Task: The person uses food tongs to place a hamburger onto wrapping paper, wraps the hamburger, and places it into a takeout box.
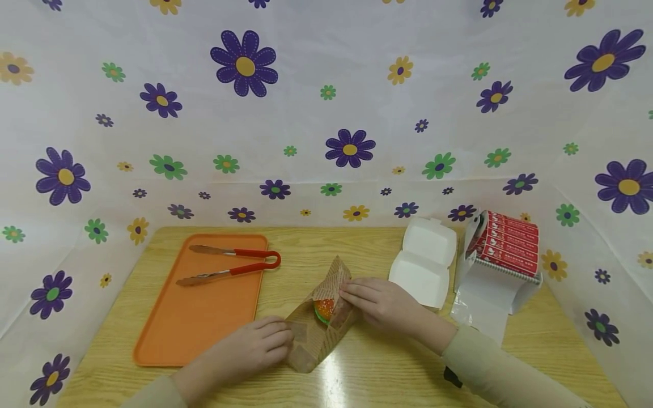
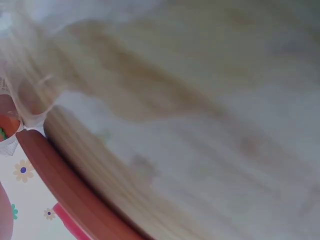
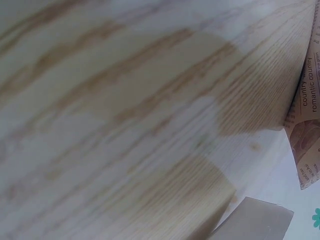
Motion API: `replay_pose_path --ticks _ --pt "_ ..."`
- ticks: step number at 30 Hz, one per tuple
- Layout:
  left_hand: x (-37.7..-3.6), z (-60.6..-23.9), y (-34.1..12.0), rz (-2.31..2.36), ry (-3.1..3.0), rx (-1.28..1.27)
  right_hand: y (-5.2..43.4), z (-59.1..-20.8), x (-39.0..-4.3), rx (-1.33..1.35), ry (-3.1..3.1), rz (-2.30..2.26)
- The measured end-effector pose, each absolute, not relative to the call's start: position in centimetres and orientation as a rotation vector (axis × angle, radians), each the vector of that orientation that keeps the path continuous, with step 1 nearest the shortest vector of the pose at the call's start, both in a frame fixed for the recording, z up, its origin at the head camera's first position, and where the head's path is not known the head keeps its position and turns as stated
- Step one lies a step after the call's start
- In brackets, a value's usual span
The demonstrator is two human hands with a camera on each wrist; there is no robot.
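Observation:
A toy burger (image 1: pixel 324 309) with a seeded orange bun and a green frill lies in brown printed wrapping paper (image 1: pixel 311 343), partly covered by the folds. My right hand (image 1: pixel 385 303) pinches the folded right side of the paper next to the bun, and a peak of paper stands up behind the fingertips. On the other side, my left hand (image 1: pixel 260 343) holds the paper's left edge with bent fingers; its thumb is hidden. Part of the burger (image 2: pixel 9 125) peeks in at the left wrist view's edge. Printed wrapping paper (image 3: pixel 310 90) shows at the right of the right wrist view.
An orange tray (image 1: pixel 204 323) lies at the left, with red-handled tongs (image 1: pixel 250 262) across its far end. Behind my right hand is an open white takeaway box (image 1: pixel 420 277). A holder with stacked red printed cartons (image 1: pixel 512 243) stands farther right. A flowered curtain (image 1: pixel 306 113) encloses the table.

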State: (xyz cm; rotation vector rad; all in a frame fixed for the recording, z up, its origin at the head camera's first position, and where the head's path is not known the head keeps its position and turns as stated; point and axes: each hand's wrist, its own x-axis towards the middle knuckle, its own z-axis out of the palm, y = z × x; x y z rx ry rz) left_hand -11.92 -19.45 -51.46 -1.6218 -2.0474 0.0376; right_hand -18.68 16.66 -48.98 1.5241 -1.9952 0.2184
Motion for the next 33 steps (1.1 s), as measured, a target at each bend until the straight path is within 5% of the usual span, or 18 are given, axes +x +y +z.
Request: replay_pose_path --ticks 33 --pt "-13.4 -49.4 -15.8 -0.259 -1.999 -1.475 16.6 -48.7 -18.6 1.538 -1.990 0.240"
